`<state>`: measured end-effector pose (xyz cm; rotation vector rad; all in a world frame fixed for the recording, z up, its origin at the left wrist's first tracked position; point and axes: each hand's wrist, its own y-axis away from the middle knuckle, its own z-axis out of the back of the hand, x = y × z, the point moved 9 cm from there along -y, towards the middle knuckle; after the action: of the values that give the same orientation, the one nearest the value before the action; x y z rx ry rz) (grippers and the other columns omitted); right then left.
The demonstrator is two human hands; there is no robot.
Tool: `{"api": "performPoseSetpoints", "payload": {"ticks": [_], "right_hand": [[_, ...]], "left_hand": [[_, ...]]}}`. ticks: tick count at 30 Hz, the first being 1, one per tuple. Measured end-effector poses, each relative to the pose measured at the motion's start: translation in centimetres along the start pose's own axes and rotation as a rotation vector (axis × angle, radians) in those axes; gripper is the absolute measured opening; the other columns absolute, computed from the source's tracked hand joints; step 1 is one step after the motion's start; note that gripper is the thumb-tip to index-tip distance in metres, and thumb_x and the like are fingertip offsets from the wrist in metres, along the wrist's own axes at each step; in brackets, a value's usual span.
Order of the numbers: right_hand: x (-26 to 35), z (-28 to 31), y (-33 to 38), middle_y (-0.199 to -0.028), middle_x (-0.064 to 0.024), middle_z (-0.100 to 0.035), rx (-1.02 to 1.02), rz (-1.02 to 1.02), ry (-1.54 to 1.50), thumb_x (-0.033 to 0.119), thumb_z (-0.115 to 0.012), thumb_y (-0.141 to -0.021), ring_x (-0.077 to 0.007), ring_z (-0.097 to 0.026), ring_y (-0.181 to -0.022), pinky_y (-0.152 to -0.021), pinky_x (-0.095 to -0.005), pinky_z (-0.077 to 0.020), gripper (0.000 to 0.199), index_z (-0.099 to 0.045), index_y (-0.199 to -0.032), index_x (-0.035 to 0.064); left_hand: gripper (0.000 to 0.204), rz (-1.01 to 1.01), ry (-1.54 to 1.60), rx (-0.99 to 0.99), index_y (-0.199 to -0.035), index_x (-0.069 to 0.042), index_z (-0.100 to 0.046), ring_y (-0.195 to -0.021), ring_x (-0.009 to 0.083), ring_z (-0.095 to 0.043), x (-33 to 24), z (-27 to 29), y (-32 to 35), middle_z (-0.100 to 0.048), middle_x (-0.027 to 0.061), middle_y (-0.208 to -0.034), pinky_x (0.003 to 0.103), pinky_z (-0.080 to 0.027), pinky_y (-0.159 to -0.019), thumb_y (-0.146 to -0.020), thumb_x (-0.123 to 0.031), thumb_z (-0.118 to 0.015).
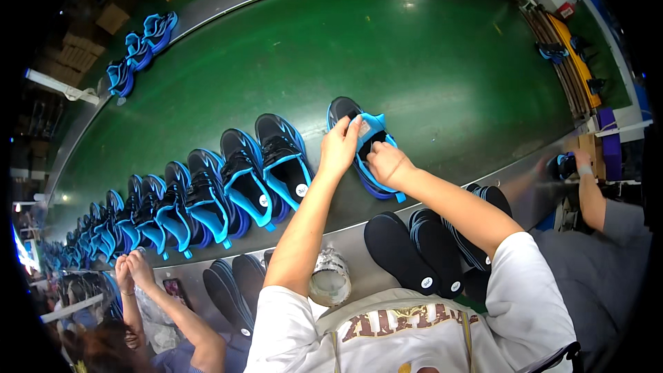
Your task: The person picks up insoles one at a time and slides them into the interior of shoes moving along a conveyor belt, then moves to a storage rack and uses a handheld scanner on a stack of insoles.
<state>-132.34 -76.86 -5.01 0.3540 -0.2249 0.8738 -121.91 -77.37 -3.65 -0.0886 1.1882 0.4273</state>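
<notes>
A black and blue sneaker (343, 107) lies on the green conveyor belt in front of me, toe pointing away. My left hand (338, 146) pinches its light-blue tongue (375, 123), where a pale label shows, and holds it up. At the shoe's opening, my right hand (389, 164) has its fingers curled and reaching inside. The fingertips are partly hidden, so I cannot make out what they grip. Just left of my left hand stands another sneaker (277, 126) with a round white sticker on its insole.
A long row of similar sneakers (205, 166) runs left along the belt. Black insoles (394, 252) and a clear tape roll (330, 280) lie on the near metal ledge. Co-workers' hands (135, 269) show at left and right. More sneakers (138, 52) sit on the far edge.
</notes>
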Motion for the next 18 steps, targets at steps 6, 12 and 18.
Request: {"api": "performPoseSetpoints", "payload": {"ticks": [6, 12, 18], "right_hand": [[-0.1, -0.8, -0.7, -0.095, -0.0157, -0.053, 0.064, 0.030, 0.067, 0.013, -0.049, -0.076, -0.0276, -0.052, -0.092, -0.079, -0.0358, -0.0452, 0.019, -0.063, -0.084, 0.0032], [-0.1, -2.8, -1.0, -0.107, -0.0171, -0.050, 0.419, -0.016, 0.278, 0.015, -0.049, -0.078, -0.0291, -0.049, -0.101, -0.084, -0.0360, -0.0428, 0.025, -0.064, -0.096, 0.0057], [-0.3, -5.8, -1.3, -0.110, -0.0115, -0.052, 0.560, 0.086, 0.549, 0.018, -0.052, -0.078, -0.0245, -0.047, -0.104, -0.082, -0.0308, -0.0407, 0.028, -0.063, -0.102, 0.0096]], "left_hand": [[0.038, 0.011, 0.001, 0.027, -0.077, -0.001, -0.053, -0.060, 0.0091, -0.043, -0.3, -0.6, -0.2, -0.048, 0.0051, -0.061, 0.026, -0.037, -0.055, -0.087, -0.038, -0.049], [0.038, -0.021, 0.029, -0.004, -0.074, -0.003, -0.049, -0.056, 0.0175, -0.047, -0.2, -0.2, 0.0, -0.050, 0.0114, -0.059, 0.031, -0.038, -0.054, -0.086, -0.039, -0.048], [0.035, -0.017, 0.055, 0.058, -0.080, -0.003, -0.050, -0.059, 0.0179, -0.048, 0.5, -0.9, -0.5, -0.050, 0.0104, -0.062, 0.030, -0.040, -0.058, -0.086, -0.037, -0.049]]}}
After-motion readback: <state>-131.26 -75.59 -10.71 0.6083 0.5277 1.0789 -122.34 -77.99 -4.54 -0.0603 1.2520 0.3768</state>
